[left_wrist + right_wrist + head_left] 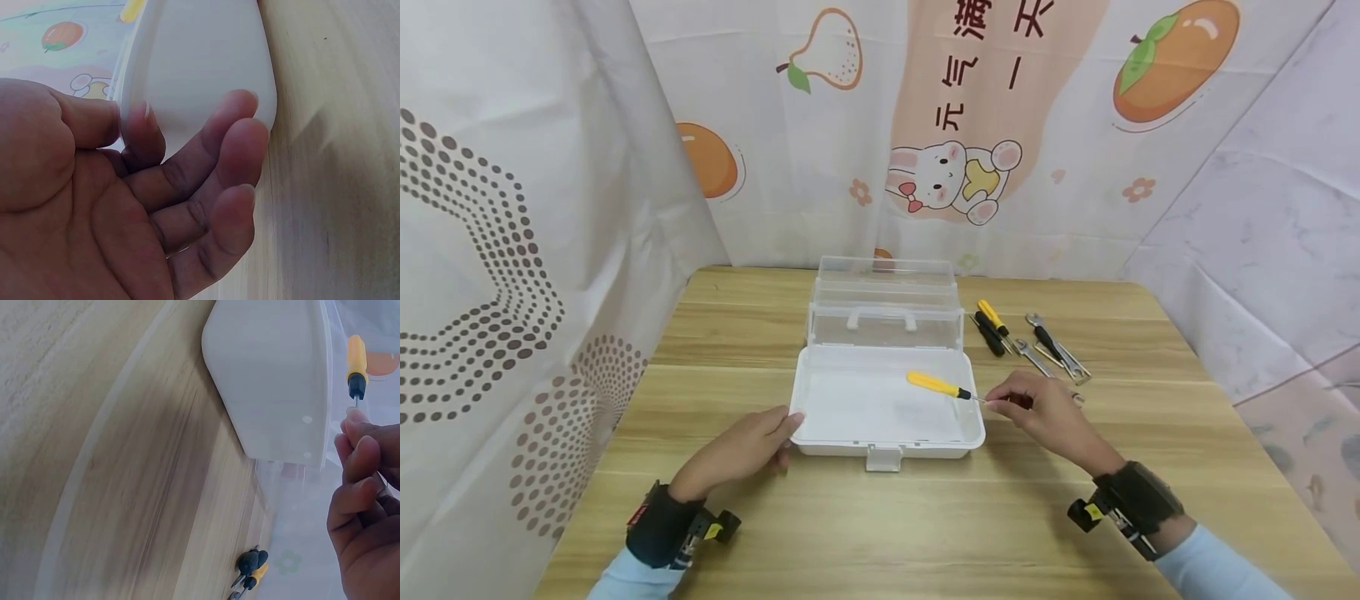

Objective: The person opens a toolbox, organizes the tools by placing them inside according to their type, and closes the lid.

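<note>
Left hand (128, 200) is curled on the box rim (835, 444); a screwdriver (934, 384) is pinched by the right hand (1043, 410), by which a wrench (1036, 359) near other tools (989, 334) is partly covered.

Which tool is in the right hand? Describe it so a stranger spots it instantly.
On the wood-grain table sits an open white plastic box. Near its right rim, the right hand pinches a yellow-handled, black-collared screwdriver by its metal shaft. It alone is held up; the similar yellow screwdriver lies on the table.
</note>
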Available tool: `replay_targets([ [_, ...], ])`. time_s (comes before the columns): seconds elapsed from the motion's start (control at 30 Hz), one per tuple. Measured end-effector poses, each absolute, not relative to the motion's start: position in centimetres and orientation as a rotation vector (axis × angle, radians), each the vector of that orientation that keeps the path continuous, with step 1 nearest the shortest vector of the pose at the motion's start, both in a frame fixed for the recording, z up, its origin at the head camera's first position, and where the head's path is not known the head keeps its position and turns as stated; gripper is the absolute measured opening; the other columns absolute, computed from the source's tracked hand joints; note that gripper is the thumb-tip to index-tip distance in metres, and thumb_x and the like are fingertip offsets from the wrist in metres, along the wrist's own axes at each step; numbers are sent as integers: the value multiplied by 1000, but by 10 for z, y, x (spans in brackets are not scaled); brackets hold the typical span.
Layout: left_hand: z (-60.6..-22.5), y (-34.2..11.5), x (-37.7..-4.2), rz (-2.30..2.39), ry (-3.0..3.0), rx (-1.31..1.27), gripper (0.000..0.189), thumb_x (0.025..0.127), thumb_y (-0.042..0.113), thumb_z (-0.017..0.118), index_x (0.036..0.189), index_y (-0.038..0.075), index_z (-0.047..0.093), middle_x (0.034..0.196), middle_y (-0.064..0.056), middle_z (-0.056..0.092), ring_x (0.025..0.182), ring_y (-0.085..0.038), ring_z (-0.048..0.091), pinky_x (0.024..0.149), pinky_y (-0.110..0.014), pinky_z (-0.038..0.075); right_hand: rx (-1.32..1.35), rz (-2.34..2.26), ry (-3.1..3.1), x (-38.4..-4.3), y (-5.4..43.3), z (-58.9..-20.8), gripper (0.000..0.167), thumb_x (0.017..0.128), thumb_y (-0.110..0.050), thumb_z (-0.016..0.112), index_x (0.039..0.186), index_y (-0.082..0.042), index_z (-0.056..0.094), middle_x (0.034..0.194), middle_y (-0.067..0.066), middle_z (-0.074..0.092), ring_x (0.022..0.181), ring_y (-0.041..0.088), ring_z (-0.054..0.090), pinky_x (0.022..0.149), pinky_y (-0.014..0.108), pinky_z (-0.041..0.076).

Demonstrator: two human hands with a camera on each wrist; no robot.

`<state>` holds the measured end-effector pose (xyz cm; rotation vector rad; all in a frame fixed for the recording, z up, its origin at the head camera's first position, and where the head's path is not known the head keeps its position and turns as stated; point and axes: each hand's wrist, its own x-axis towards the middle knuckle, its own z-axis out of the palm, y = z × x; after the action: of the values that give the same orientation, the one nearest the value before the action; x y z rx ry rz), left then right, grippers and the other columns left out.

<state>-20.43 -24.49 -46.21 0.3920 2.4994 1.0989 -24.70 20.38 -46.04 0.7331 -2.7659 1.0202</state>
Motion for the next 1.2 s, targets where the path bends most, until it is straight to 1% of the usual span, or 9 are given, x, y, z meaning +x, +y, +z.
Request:
replay_targets([
  [0.37,-461,-244,-204,1099,2491,367,47,113,44,35,93,8,57,68,-1,62,62,-18,54,62,-31,42,752,1007,-2741,-246,202,-458,18,90,-7,81,93,-24,77,82,-12,62,67,9,51,55,23,42],
  [0.8,-460,-244,-203,1105,2499,398,46,113,44,35,94,8,57,67,0,62,60,-17,53,60,-29,42,751,1033,-2742,-245,199,-459,17,90,-8,81,93,-23,78,83,-12,63,67,9,52,55,23,42],
  [1.0,-461,-244,-202,1108,2512,434,47,113,44,36,93,7,56,67,1,62,59,-17,52,58,-30,40,749,1033,-2734,-244,197,-461,16,90,-8,81,93,-24,78,81,-12,62,65,7,51,54,23,41],
  [1.2,-463,-245,-203,1078,2510,395,48,113,46,34,94,8,57,68,1,62,60,-17,53,60,-30,41,755,1030,-2731,-243,196,-463,19,89,-7,81,93,-26,77,81,-13,61,66,7,50,55,23,41],
])
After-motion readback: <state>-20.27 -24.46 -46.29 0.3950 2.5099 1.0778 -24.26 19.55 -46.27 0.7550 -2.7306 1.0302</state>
